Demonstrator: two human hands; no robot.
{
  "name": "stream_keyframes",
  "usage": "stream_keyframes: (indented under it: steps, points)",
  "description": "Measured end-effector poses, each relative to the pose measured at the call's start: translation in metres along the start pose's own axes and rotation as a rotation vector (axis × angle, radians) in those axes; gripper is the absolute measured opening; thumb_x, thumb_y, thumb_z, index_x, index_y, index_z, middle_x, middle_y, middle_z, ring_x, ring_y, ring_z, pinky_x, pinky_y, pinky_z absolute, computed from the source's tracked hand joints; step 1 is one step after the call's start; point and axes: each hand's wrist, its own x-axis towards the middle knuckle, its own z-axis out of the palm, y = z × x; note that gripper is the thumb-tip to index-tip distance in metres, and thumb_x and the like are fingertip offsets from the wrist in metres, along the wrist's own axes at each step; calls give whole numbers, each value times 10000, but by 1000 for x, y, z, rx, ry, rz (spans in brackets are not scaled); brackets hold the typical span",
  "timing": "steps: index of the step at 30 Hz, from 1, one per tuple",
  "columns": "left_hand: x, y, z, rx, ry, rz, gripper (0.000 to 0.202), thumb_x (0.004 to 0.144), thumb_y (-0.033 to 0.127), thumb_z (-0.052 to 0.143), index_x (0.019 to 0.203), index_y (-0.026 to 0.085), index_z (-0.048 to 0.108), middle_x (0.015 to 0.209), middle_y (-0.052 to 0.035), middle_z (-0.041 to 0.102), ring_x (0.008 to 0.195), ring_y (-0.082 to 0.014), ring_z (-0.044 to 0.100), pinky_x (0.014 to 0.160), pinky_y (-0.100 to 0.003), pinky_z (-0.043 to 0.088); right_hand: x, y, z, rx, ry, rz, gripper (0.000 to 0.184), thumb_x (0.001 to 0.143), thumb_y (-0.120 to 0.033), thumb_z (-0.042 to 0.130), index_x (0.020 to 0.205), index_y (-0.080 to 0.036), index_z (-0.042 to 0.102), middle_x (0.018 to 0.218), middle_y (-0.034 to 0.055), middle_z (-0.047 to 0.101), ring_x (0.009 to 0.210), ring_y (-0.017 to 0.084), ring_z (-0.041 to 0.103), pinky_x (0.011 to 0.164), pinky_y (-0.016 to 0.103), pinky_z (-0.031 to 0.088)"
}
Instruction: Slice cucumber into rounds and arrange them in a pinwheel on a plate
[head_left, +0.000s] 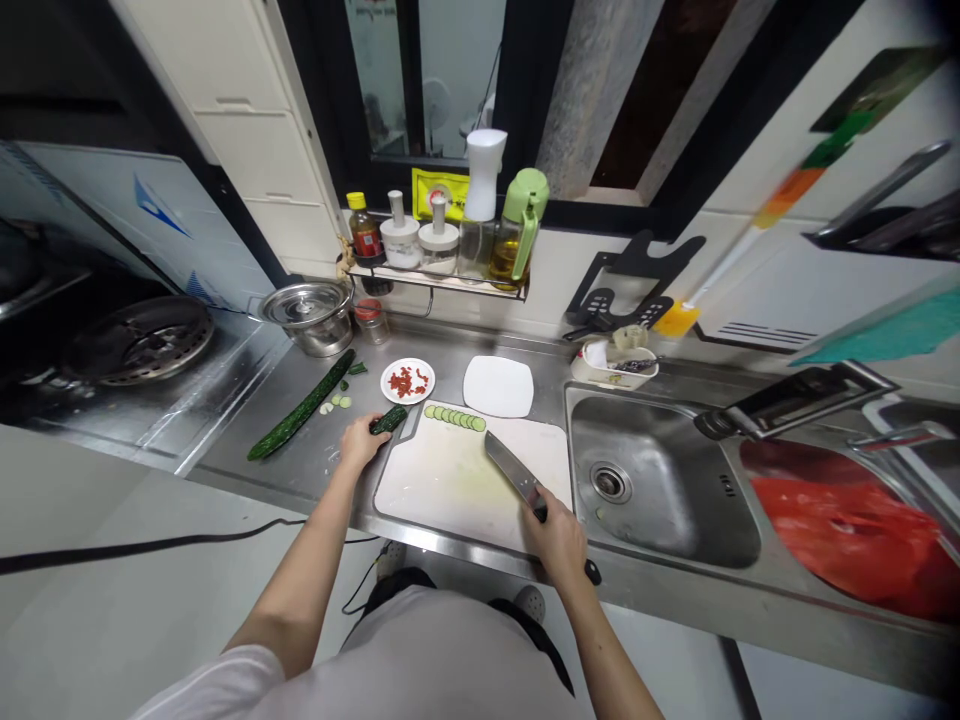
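Observation:
My left hand [361, 443] is closed round a short piece of dark green cucumber [389, 420] at the left edge of the white cutting board [427, 480]. In my right hand [561, 537] is a kitchen knife [514, 468], gripped by its black handle, its blade slanting up and left over the board. A row of overlapping cucumber slices [454, 417] lies along the board's far edge. To the left, a long whole cucumber [301, 408] rests on the steel counter, with a few small cut bits [339, 402] beside it.
Behind the board stand a white plate of chopped red pieces [407, 366] and a white square plate [498, 386]. A lidded steel pot [315, 318] is at the back left. The sink [667, 480] lies right of the board. A seasoning rack [442, 280] hangs above the counter.

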Motion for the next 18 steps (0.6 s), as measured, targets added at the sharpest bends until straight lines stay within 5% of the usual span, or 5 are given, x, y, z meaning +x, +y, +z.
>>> stream_keyframes:
  steps: [18]
  points:
    - [-4,-5,9,-14,26,-19,581,734,387,688,1278,222,570,1212,-121,654,1088,-297,616,903,-364,458,0,0,5,-2,14,11,429,865,-375,499,1257,-225,588,1090,53,686,953,204,627,803,266,425]
